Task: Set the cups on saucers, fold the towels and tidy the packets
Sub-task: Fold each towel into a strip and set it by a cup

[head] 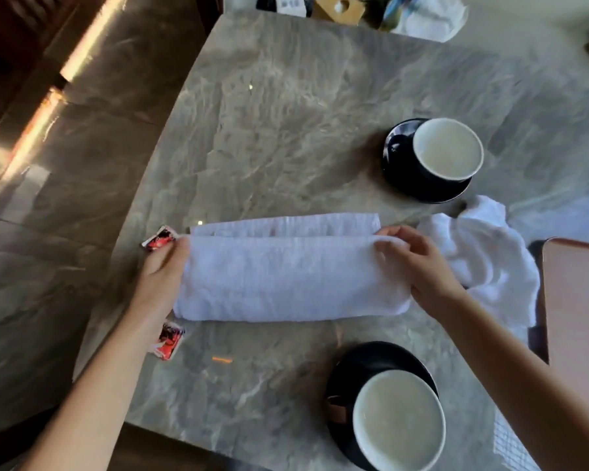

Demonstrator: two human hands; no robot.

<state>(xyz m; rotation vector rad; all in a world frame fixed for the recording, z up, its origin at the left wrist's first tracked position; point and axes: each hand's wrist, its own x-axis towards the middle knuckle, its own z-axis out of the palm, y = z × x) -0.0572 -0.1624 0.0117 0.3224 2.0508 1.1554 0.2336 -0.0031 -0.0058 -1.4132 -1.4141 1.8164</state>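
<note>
A white towel (286, 273) lies folded lengthwise across the middle of the grey marble table (286, 130). My left hand (164, 266) grips its left end and my right hand (419, 263) pinches the upper fold at its right end. A second white towel (483, 253) lies crumpled just right of it. One dark cup with a white inside (447, 151) sits on a dark saucer (402, 178) at the far right. Another such cup (398, 419) sits on a saucer (364, 362) near the front edge. Two red packets lie by my left hand, one packet (160, 237) above it and the other packet (170, 339) below.
A brown wooden surface (578, 317) borders the table on the right. A cardboard box (339, 8) and white bags (429, 18) stand beyond the table's far edge. Polished stone floor (48, 198) lies to the left.
</note>
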